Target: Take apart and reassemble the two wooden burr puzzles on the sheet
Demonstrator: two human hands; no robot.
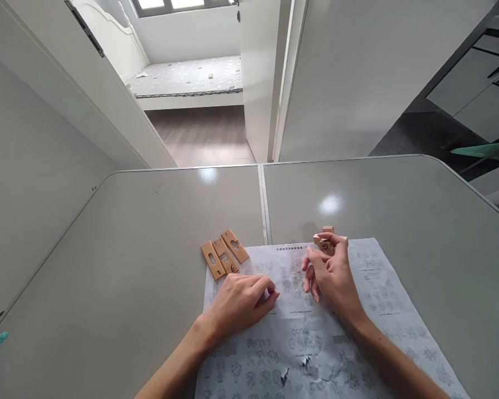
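While a part-joined wooden block is clamped in the right hand, the left hand is rested curled shut, empty, beside three loose slats on the table.

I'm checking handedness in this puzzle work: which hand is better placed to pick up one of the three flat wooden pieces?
Left, probably. The left hand rests on the sheet just below the flat wooden pieces, holding nothing visible; the right hand holds a wooden assembly.

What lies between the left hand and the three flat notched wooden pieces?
Head view: only a bare strip of white printed paper sheet lies between the left hand and the three flat notched wooden pieces.
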